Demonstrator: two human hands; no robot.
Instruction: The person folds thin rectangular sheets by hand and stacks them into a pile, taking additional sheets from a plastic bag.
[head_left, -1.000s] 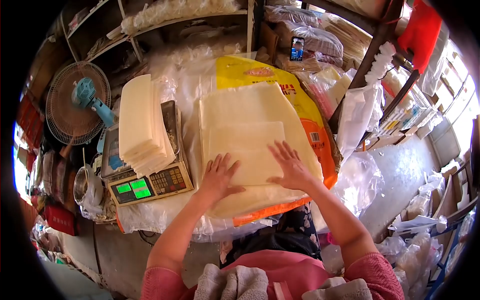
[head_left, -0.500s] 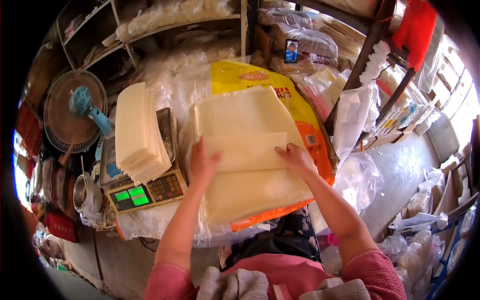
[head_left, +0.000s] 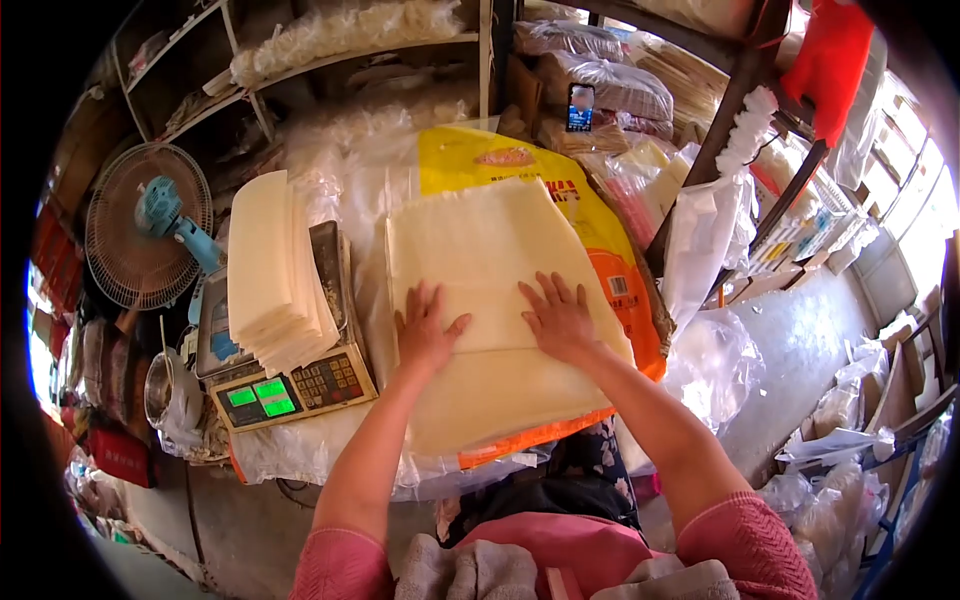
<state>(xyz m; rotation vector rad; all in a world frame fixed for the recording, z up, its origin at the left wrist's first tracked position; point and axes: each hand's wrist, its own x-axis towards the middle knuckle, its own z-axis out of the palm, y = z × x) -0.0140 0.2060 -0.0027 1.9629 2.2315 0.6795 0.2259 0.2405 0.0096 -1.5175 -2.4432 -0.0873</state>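
Note:
A stack of thin, cream-coloured sheets [head_left: 510,400] lies in front of me on a yellow and orange printed sack [head_left: 470,150]. Across its middle is a folded sheet [head_left: 485,322], a band of the same pale material. My left hand [head_left: 428,325] rests flat on the left end of this band, fingers spread. On the right end my right hand [head_left: 560,315] presses down, also with fingers spread. To the left, a pile of folded cream sheets [head_left: 270,270] sits on a digital scale [head_left: 300,390] with green displays.
A fan [head_left: 150,225] stands at the left beside the scale. Shelves [head_left: 360,55] with plastic-wrapped bundles run along the back. A phone [head_left: 580,107] is propped at the back right. Clear plastic bags [head_left: 715,360] lie on the right, near a dark metal post [head_left: 715,150].
Both hands have gone from gripping the folded sheet's ends to lying flat on it, the right one further inward. The folded band now lies flatter on the stack.

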